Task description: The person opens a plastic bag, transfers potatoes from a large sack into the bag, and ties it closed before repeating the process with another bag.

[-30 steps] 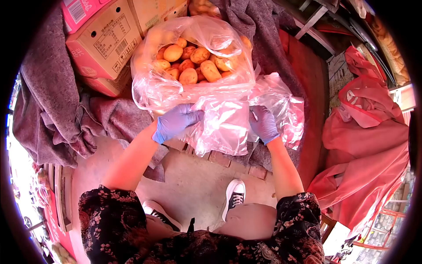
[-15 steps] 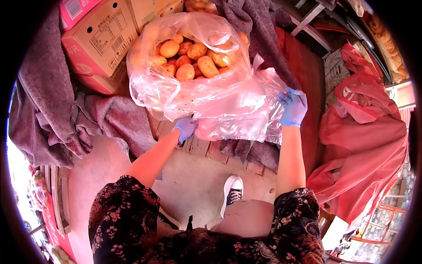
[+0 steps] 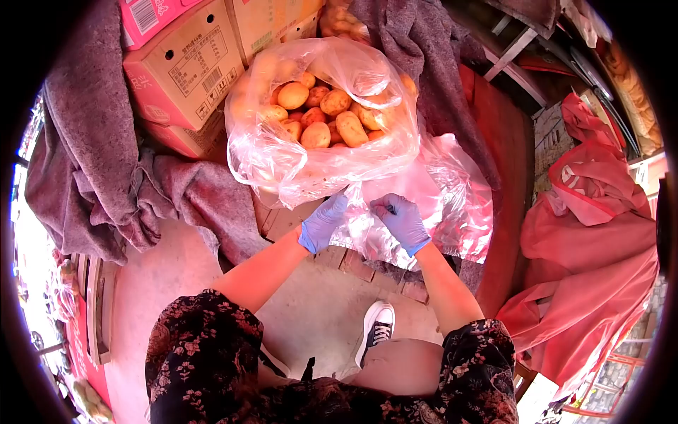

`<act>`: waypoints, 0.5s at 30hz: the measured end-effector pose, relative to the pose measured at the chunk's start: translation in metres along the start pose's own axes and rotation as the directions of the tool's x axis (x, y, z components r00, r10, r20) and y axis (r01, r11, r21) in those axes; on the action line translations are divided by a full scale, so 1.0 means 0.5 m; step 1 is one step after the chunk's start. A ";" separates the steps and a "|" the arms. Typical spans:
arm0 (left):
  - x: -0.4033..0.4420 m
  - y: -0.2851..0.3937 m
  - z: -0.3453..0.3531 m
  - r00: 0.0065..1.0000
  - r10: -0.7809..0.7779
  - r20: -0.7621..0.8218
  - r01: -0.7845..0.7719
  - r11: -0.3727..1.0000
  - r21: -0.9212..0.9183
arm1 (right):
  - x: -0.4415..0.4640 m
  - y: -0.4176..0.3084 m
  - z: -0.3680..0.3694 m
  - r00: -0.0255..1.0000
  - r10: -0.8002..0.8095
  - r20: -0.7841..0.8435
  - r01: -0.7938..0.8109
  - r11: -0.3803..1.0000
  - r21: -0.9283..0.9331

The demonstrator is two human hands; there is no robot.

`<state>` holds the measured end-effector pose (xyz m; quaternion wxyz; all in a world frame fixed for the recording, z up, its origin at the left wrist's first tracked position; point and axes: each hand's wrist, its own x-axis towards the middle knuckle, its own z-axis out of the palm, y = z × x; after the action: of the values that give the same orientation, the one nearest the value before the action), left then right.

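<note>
A large clear plastic bag of potatoes (image 3: 263,159) stands open at the top, with several yellow-brown potatoes (image 3: 316,136) showing inside. In front of it and to its right spreads a thin, crinkled clear plastic bag (image 3: 459,205). My left hand (image 3: 325,220), in a blue-violet glove, pinches the near left edge of this thin bag, close under the potato bag. Also gloved, my right hand (image 3: 402,222) has its fingers curled on the same edge, a short way to the right. The fingertips are partly hidden in the plastic.
Cardboard boxes (image 3: 191,67) are stacked at the back left, beside a grey-purple blanket (image 3: 92,141). Another bag of potatoes (image 3: 344,25) sits behind. Red cloth (image 3: 586,254) hangs on the right. A shoe (image 3: 378,328) rests on the concrete floor (image 3: 183,275).
My right hand has moved left and down from the thin bag's far right side to near my left hand. My left hand has shifted slightly right. The view has also shifted a little.
</note>
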<state>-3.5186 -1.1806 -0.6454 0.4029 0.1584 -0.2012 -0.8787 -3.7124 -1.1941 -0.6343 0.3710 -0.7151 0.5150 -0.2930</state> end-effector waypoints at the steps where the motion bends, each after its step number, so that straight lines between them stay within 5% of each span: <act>1: -0.006 0.004 0.020 0.995 -0.046 0.086 0.059 0.984 -0.167 | 0.000 0.004 0.011 0.998 0.020 -0.054 -0.016 0.996 0.083; 2: -0.011 0.006 0.010 0.994 -0.076 0.083 0.092 0.975 -0.203 | 0.001 0.009 0.017 0.993 0.043 -0.109 -0.024 0.986 0.164; 5: -0.003 -0.043 -0.063 1.000 0.001 -0.017 0.000 0.998 0.068 | -0.003 0.023 0.019 0.987 0.138 0.085 -0.156 0.948 0.276; 6: 0.006 -0.044 -0.062 0.999 -0.053 -0.007 0.053 0.998 -0.025 | -0.003 0.035 0.019 0.983 0.138 0.123 -0.155 0.977 0.148; 7: 0.003 -0.045 -0.030 0.992 -0.073 -0.100 0.074 0.997 0.001 | -0.015 0.014 0.015 0.996 -0.081 0.025 0.081 0.997 0.018; 8: 0.014 -0.063 -0.071 0.992 -0.085 -0.090 0.086 0.996 0.011 | -0.011 0.057 0.031 0.965 0.195 0.176 -0.263 0.726 0.635; 9: 0.019 -0.062 -0.075 0.992 -0.095 -0.078 0.097 0.995 0.022 | -0.005 0.066 0.040 0.842 0.290 0.455 -0.487 0.046 0.872; 12: 0.034 -0.084 -0.063 0.920 -0.003 -0.391 0.197 0.868 0.456 | -0.011 0.077 0.051 0.903 0.316 0.292 -0.415 0.458 0.786; 15: 0.041 -0.103 -0.083 0.868 0.163 -0.468 0.139 0.826 0.546 | -0.012 0.062 0.052 0.793 0.408 0.452 -0.519 0.064 0.852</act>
<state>-3.5463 -1.1754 -0.7086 0.3818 0.4885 -0.3417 -0.7063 -3.7097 -1.1885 -0.6747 0.8199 -0.1455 0.4081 -0.3743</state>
